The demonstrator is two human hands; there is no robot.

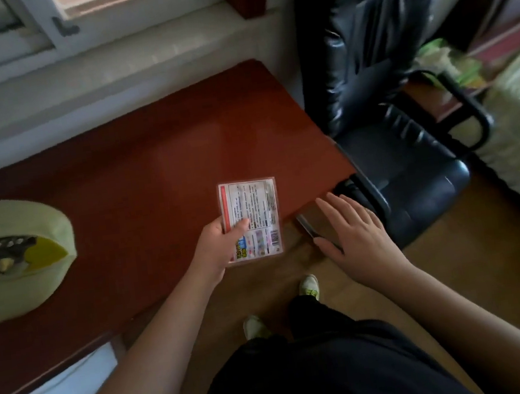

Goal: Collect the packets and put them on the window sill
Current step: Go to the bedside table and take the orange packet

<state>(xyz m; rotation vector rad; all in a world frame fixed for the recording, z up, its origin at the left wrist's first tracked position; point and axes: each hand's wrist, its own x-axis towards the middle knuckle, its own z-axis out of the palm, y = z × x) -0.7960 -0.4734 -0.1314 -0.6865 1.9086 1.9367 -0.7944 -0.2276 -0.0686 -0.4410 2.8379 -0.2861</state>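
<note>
Nearest, the left hand (217, 247) pinches a packet (251, 219) by its left edge, thumb on top, holding it over the near edge of the red table (116, 169). The right hand (353, 234) is spread open and empty near the table's corner, beside the black chair (404, 151). Beyond lies the window sill (135, 61); that thin edge-grip could let the slick packet slide out during the long reach across

Desk middle: your path across the red desk (135, 167) to the window sill (135, 61) is bare.
Left: a pale fan base (12, 259) (bulky) blocks.
Right: a black office chair (383, 114) crowds the corner.
</note>
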